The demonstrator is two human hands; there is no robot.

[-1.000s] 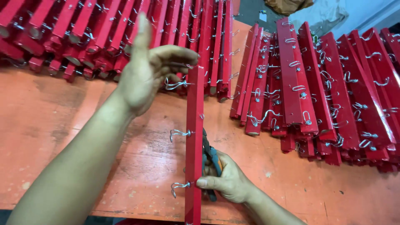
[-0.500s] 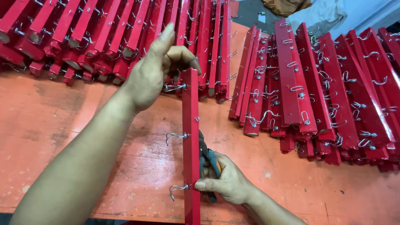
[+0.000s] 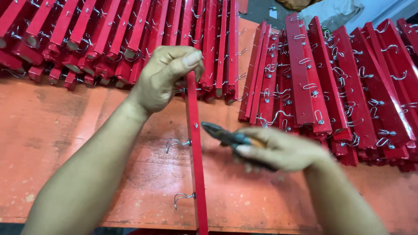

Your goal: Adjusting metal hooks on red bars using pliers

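My left hand (image 3: 167, 76) now grips the top of the upright red bar (image 3: 195, 161), no longer open. My right hand (image 3: 278, 150), closed around pliers (image 3: 226, 135), has lifted them toward the bar's upper hook (image 3: 176, 142); work there is imminent.

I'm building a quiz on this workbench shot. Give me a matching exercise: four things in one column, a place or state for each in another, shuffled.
1. left hand
2. right hand
3. red bar
4. stacked red bars

a. piled at the right of the table
b. holding pliers
c. gripping the bar's top end
d. stood on edge, wire hooks on its left side

Pairs: 1-c, 2-b, 3-d, 4-a
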